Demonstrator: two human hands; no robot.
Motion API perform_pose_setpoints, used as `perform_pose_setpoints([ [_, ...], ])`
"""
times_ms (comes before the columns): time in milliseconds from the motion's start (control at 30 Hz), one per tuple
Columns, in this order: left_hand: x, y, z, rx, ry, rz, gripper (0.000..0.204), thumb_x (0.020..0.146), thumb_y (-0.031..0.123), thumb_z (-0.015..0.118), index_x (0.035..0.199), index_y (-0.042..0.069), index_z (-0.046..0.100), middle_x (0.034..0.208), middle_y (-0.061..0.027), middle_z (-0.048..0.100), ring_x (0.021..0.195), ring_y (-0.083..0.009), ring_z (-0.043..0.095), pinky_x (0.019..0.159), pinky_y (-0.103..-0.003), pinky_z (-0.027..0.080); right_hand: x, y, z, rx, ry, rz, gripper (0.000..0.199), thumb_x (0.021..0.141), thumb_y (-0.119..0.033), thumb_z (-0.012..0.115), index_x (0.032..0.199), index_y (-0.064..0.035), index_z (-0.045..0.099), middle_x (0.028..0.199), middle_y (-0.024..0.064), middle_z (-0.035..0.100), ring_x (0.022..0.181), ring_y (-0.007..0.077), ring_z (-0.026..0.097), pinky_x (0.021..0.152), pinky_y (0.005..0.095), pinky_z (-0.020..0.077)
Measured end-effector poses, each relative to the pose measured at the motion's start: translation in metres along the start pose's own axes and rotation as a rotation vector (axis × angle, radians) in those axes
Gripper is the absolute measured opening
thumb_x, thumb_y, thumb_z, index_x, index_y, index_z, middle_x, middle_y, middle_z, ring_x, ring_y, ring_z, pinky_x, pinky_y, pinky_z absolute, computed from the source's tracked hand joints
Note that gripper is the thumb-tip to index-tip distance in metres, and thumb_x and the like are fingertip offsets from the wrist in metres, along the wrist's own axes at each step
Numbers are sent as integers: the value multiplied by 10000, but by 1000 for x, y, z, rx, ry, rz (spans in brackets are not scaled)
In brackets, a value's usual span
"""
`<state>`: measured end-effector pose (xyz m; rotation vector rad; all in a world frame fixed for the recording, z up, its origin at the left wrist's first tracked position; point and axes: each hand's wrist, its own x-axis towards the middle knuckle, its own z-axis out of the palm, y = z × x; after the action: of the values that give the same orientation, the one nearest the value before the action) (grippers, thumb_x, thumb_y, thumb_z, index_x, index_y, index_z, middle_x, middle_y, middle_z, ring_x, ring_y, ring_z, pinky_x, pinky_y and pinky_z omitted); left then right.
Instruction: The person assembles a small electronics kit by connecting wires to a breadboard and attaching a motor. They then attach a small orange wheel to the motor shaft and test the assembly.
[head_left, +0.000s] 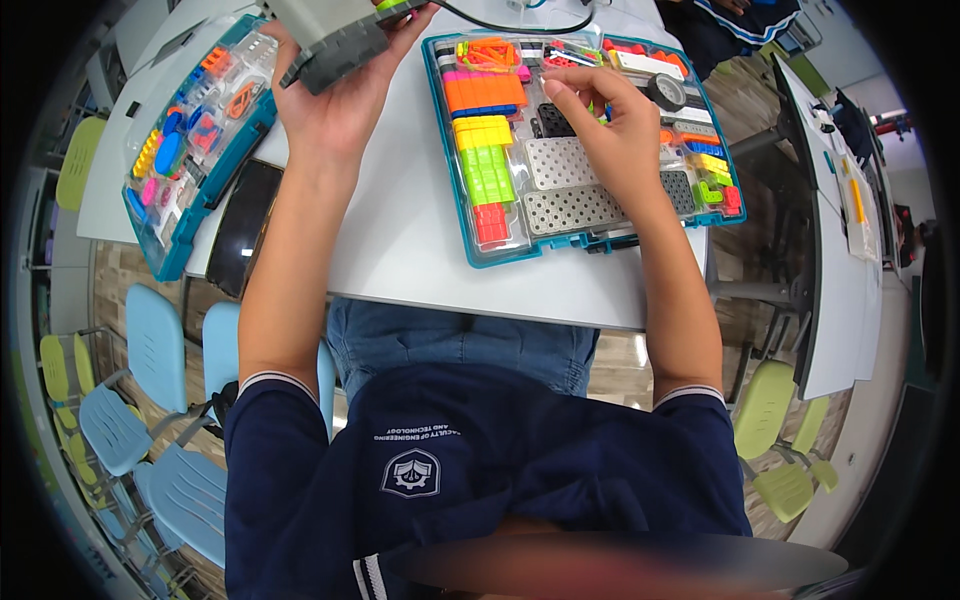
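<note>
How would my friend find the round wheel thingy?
On the white table, find the teal-edged case under the right hand. Look just right of that hand, in the case's upper half, for the wheel. It's round, with a dark rim around a paler grey centre, while nearby pieces look mostly straight-edged.

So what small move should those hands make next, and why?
Perhaps the right hand should dip toward the parts case: it is over the colourful pieces, while the left hand is busy holding a grey object. Whether the right already pinches something is unclear.
</note>
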<state>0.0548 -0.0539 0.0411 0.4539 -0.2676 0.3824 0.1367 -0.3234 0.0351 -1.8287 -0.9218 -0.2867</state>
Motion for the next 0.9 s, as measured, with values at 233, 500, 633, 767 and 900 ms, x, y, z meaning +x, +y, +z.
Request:
perform_pose_setpoints([
  [233, 2, -11, -19, -287, -33, -98, 672, 1001, 444, 549, 1425, -58, 408, 1381, -324, 407, 1405, -447, 334, 1226, -607, 243, 0, 1, 0, 0, -15, 26, 181, 891, -190, 751, 985, -36, 766, 848, 49, 717, 708, 114, 573, 650, 273, 467],
  [500, -4, -17, -26, -281, 64, -78, 597, 997, 384, 562, 1412, -27, 438, 1359, -252, 473, 1358, -374, 408, 1223, -538, 278, 1, 13, 6, -37, 29, -55, 171, 881, -140, 760, 1016, -35, 755, 977, 81, 728, 778, 150, 652, 742, 296, 528],
  [633, -3, -15, -18, -304, 117, -80, 565, 971, 355, 622, 1393, 9, 475, 1375, -219, 492, 1346, -354, 427, 1222, -529, 292, -1, 13, 9, 114, 99, -23, 221, 868, 12, 737, 1086, -6, 715, 1079, 92, 721, 1013, 199, 733, 869, 281, 573],
  [767, -6, -20, -15, -140, 138, -57, 802, 844, 365, 767, 1455, -29, 430, 1468, -250, 484, 1356, -417, 473, 1149, -535, 418, -3, 7, 8, 233, 97, 161, 236, 883, 79, 704, 1115, 47, 676, 1107, 120, 721, 1069, 207, 720, 930, 275, 568],
  [900, -3, -25, -15, -329, 160, -93, 705, 800, 207, 808, 1393, -16, 498, 1412, -237, 520, 1345, -388, 481, 1183, -535, 392, -3, 4, 3, 206, 50, 172, 220, 904, 73, 699, 1118, 87, 651, 1131, 145, 717, 1051, 194, 710, 969, 278, 555],
])
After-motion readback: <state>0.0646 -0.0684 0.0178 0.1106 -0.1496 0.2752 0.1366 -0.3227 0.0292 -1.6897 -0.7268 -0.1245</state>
